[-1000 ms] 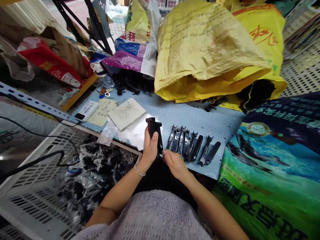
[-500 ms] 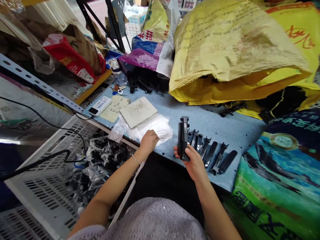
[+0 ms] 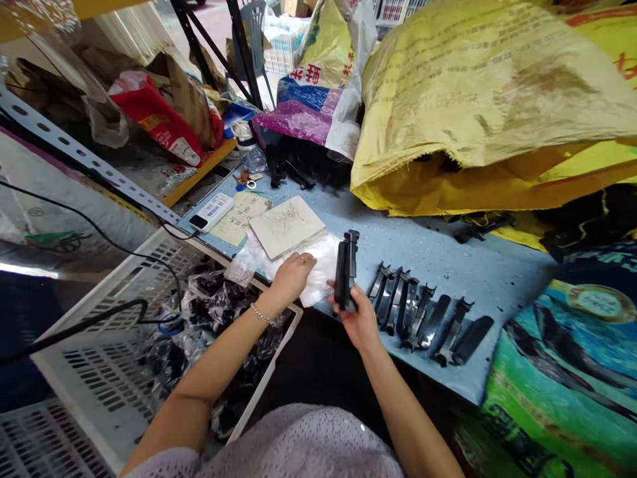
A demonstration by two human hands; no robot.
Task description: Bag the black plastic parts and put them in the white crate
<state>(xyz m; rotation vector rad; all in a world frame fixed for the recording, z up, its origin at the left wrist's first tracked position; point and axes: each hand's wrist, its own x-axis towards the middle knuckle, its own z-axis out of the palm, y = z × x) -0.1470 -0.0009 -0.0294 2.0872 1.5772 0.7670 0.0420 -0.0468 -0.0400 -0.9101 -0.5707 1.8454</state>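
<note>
My right hand [image 3: 357,317] is shut on a black moulded plastic part [image 3: 344,275], holding it upright above the edge of the blue work surface [image 3: 497,265]. My left hand [image 3: 291,277] rests on a crumpled clear plastic sheet [image 3: 321,272], its fingers apart and holding nothing. Just beyond that hand lies a pale square board [image 3: 286,226]. To the right of my right hand, several similar black parts [image 3: 413,312] lie side by side in a row, a short gap from my fingers.
A white slotted crate [image 3: 114,358] of black parts in plastic bags [image 3: 223,325] sits left of the table. A large yellow woven sack [image 3: 482,113] looms behind, and a green printed sack [image 3: 552,352] lies to the right. Papers, a water bottle [image 3: 249,149] and a cable surround the table's left end.
The black part has passed from my left hand to my right hand. My left hand has moved onto the plastic sheet, and the view has shifted, moving the scene rightward.
</note>
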